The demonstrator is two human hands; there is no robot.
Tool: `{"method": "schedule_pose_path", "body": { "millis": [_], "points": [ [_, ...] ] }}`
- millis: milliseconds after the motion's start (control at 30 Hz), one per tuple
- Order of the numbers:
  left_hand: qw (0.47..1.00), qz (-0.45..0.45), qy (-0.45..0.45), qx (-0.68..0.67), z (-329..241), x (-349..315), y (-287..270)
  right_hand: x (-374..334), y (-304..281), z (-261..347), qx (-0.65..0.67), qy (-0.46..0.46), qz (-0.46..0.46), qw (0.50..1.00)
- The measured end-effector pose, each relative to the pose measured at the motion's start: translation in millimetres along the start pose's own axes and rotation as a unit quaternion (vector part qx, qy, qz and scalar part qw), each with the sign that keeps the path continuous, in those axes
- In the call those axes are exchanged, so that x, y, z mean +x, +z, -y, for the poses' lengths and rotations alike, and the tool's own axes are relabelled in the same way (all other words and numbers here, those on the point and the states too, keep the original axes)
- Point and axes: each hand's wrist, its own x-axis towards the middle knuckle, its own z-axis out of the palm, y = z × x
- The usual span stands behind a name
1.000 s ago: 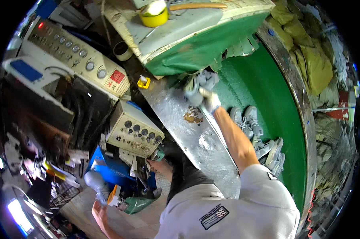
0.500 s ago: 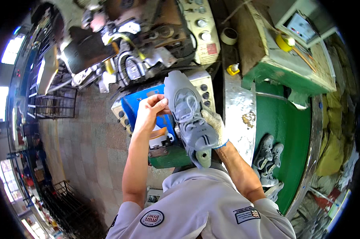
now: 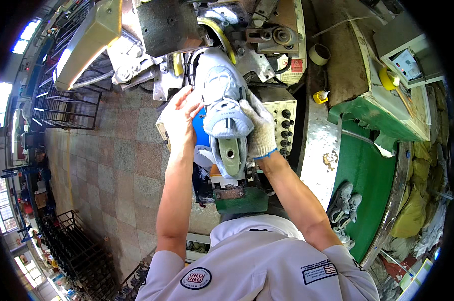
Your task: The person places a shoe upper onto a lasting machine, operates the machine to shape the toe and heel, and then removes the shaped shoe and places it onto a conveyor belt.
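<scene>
A grey lace-up sneaker (image 3: 222, 95) on a greenish shoe last (image 3: 230, 155) points away from me, its toe end in among the metal parts of a machine (image 3: 171, 25). My right hand (image 3: 261, 128), in a whitish knit glove with a blue cuff edge, grips the shoe along its right side. On the other side is my bare left hand (image 3: 183, 113), fingers stretched out and loosely apart, the tips close to the upper; whether they touch it cannot be made out. The shoe covers part of a blue panel (image 3: 201, 133) below.
A knob panel (image 3: 282, 120) lies right of the shoe. A green conveyor trough (image 3: 362, 175) carries several grey shoes (image 3: 343, 205). Beyond the metal ledge stand a tape roll (image 3: 319, 54) and a small yellow bottle (image 3: 320, 97). Black racks (image 3: 69, 105) stand at left.
The shoe has moved forward, away from my body, and its toe now sits among the machine's parts. My left hand has loosened from the shoe's edge; the right stays on its side.
</scene>
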Motion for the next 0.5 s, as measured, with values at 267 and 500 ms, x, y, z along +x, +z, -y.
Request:
{"method": "schedule_pose_path", "body": {
  "millis": [267, 500],
  "points": [
    [1.000, -0.018, 0.013, -0.017, 26, 8, -24, 28, 18, -53, -0.030, -0.025, -0.063, 0.997],
    [0.965, 0.100, -0.212, -0.120, 44, -19, -16, 31, 4, -48, -0.165, -0.082, -0.030, 0.982]
  ]
}}
